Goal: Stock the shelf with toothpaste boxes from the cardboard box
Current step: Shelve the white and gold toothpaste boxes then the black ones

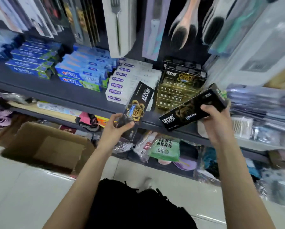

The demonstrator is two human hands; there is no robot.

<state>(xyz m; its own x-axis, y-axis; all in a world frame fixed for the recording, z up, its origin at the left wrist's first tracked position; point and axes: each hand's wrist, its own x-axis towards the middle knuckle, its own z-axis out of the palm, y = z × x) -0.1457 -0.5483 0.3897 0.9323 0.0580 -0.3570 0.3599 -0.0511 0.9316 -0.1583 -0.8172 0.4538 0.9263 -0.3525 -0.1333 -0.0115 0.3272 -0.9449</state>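
Note:
My left hand (116, 128) grips the lower end of a black toothpaste box (136, 103) with a gold hexagon, tilted upright in front of the dark shelf (82, 98). My right hand (216, 119) holds a second black toothpaste box (190, 109) lying slanted, its far end up to the right. Both boxes hover just before the stack of black-and-gold toothpaste boxes (179, 85) on the shelf. The open cardboard box (44, 146) stands on the floor at lower left; its visible inside looks bare.
White toothpaste boxes (126, 81) and blue ones (82, 71) fill the shelf to the left. Hanging forks, brushes and packets crowd above. A lower shelf (163, 149) holds bags and small goods. Pale tiled floor lies below.

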